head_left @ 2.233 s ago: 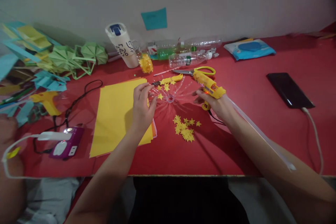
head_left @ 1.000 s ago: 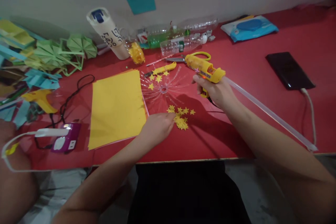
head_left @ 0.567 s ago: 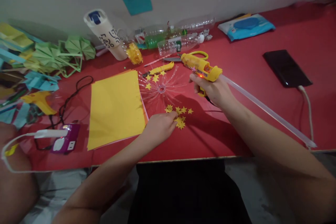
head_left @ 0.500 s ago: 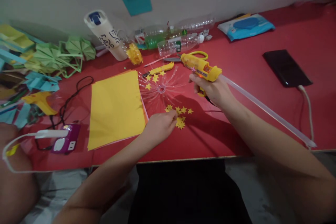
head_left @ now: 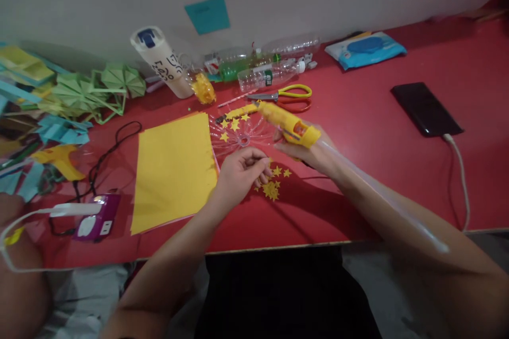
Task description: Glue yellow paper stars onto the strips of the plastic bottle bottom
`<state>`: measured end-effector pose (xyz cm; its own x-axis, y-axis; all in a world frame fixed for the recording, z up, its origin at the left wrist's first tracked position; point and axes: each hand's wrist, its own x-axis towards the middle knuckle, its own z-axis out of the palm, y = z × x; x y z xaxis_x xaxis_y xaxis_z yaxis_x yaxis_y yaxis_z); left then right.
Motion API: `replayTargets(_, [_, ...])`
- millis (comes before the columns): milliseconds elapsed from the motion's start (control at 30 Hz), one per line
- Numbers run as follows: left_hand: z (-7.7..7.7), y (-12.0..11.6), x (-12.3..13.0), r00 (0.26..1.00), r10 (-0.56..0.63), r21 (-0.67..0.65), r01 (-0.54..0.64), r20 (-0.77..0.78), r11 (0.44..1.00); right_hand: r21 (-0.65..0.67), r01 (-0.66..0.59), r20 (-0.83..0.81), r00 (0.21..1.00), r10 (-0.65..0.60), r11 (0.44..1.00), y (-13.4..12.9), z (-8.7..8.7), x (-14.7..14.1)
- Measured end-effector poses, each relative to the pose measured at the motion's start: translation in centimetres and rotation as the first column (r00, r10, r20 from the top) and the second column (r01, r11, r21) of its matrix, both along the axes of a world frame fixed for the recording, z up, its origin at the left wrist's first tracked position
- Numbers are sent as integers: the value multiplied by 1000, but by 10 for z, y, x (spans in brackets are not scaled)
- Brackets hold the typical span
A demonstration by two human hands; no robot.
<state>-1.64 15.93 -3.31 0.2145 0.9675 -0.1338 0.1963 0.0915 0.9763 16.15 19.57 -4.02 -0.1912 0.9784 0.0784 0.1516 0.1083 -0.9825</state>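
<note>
While nearest the front edge of the red table (head_left: 377, 132), left hand (head_left: 238, 172): half curled, with thumb close to forefinger; impossible to tell whether pinching anything. Held just above and left of the star pile (head_left: 271, 189), hiding part of it.

Star pile: yellow, loosely heaped on the table, right by the left fingertips, with a few single pieces strewn along its far side.

Right hand (head_left: 308, 151): wrapped round the handle of the yellow glue gun (head_left: 286, 124), raised above the table, to the right of the left hand and well apart from it.

Glue gun: seated within the right hand's grasp, with its body above the fingers and its nozzle aimed forward and leftward; seen across the end of the cutter (head_left: 240, 112), with contact unclear.

Glue stick (head_left: 384, 194): long, translucent, trailing from the gun's rear along the right forearm; somewhat blurred.

Paper stack (head_left: 173, 169): flat, yellow on top, just left of the left hand.

Clear plastic piece (head_left: 244, 141): fanned into thin strips around a ring, just beyond the left hand, with loose stars (head_left: 235, 124) at its far left side.

Cutter: lying at the plastic piece's far edge.

Scissors (head_left: 283, 93): lying beyond the nozzle, with one yellow and one red handle.

Plastic bottles (head_left: 254, 78): lying along the wall.

Tumbler (head_left: 161, 63): standing by the wall, left of the bottles.
</note>
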Motion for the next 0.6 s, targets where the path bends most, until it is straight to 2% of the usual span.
replayTargets(133, [2, 7, 8, 989, 108, -40, -104, 99, 994, 44, -94, 93, 992, 90, 995, -5, -10, -4])
replayTargets(333, [-4, 5, 7, 983, 142, -77, -134, 114, 988, 68, -65, 125, 991, 56, 996, -10, -20, -7])
replayTargets(500, [-7, 3, -1, 991, 85, 6, -86, 102, 996, 15, -60, 23, 998, 60, 998, -15, -9, -9])
replayTargets(600, [-3, 3, -6, 988, 95, 99, -107, 118, 989, -44, -15, 46, 999, 17, 999, -18, 2, -7])
